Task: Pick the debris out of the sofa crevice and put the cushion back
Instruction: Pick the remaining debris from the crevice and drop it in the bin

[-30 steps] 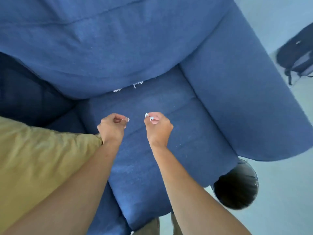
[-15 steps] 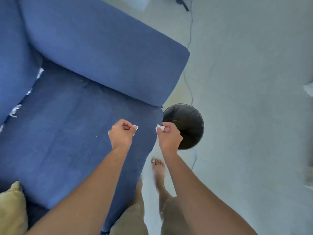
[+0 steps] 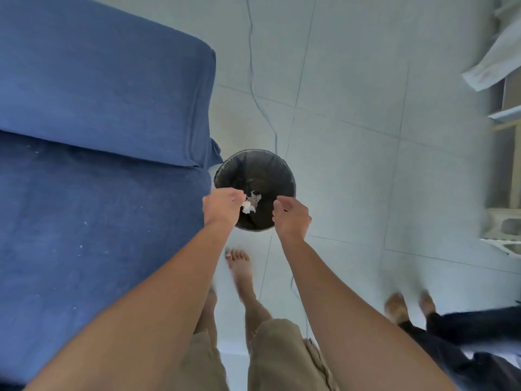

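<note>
Both my hands hover over a round black bin (image 3: 284, 170) that stands on the floor beside the blue sofa (image 3: 84, 244). My left hand (image 3: 222, 206) pinches white debris (image 3: 248, 208) at its fingertips above the bin's near-left rim. Another pale scrap (image 3: 255, 197) shows inside the bin's dark mouth. My right hand (image 3: 291, 217) is over the near-right rim, fingers loosely curled and apart, with nothing visible in them. Small white crumbs dot the sofa seat. The cushion and the crevice are out of view.
The sofa armrest (image 3: 107, 88) ends just left of the bin. My bare feet (image 3: 239, 266) stand on the pale tiled floor (image 3: 352, 170). A thin cable (image 3: 262, 108) runs across the tiles. Another person's feet (image 3: 407, 306) are at the lower right, and pale furniture (image 3: 504, 218) at the right edge.
I have turned right, away from the sofa seat. Both hands moved from over the seat to above the bin. My right hand has opened and no longer shows its white scrap.
</note>
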Tool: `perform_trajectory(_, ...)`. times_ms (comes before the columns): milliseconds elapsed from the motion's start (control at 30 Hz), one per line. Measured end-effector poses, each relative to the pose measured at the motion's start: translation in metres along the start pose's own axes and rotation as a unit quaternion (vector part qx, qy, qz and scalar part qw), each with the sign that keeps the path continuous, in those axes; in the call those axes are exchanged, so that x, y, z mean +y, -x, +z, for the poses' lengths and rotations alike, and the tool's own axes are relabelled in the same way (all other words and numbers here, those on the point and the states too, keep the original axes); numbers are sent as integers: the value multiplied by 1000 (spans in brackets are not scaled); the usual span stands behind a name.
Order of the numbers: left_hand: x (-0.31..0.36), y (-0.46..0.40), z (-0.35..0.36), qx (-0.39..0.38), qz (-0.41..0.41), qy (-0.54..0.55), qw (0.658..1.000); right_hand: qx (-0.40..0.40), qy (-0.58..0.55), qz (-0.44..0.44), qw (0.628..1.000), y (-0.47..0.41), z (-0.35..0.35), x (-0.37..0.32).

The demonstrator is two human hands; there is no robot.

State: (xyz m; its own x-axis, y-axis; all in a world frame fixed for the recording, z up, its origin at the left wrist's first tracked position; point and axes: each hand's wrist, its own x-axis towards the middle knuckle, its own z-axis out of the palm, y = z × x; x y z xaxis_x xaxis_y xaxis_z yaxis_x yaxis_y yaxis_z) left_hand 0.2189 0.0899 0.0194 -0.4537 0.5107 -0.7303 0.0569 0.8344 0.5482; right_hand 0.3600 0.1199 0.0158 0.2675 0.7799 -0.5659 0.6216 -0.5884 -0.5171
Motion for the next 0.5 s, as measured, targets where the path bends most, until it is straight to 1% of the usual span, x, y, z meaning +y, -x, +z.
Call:
perform_trajectory(100,-6,6,-10,8,8,-22,1000,-19,14,-22,999,6,4,-6)
perform_trajectory(200,-19,12,-31,53,4,-12,999,-50,61,-69,994,20,14,-23)
perform_trajectory(300,-43,16,-63,83,-1,4,997,-85,91,-125,984,40,39,-42)
perform_trajectory(400,-69,23,-103,133,-27,46,990,-123,106,-178,971,70,70,-66)
perform_trajectory(500,-100,33,-146,196,-70,92,974,-172,125,-231,949,106,106,-89)
